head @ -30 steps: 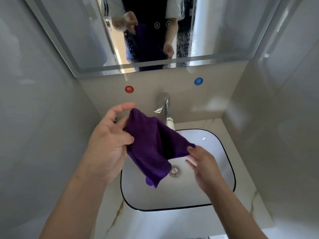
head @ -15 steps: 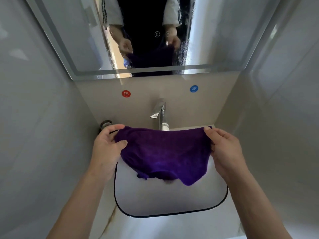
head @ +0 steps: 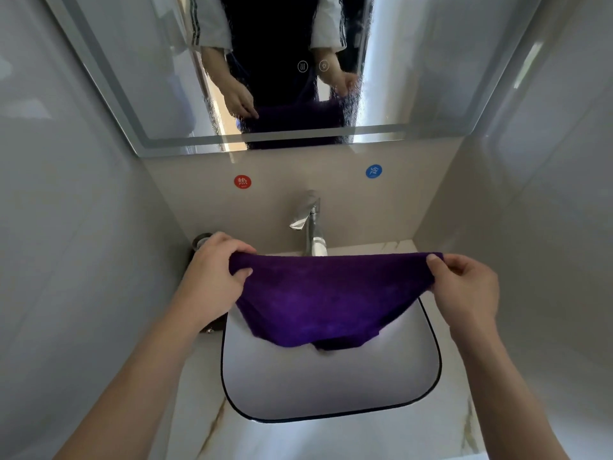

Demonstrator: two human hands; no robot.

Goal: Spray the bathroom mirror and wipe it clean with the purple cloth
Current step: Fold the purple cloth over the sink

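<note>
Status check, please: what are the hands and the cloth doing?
Left hand, right hand each pinch purple cloth. Spread over sink. Mirror unobstructed.

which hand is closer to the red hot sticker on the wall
Left. The left hand grips the purple cloth just below the red sticker; the right hand is far across.

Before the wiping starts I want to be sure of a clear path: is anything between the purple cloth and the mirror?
Nothing visible blocks it. The purple cloth hangs stretched between the left hand and right hand over the sink. The faucet stands behind it, below the mirror.
</note>
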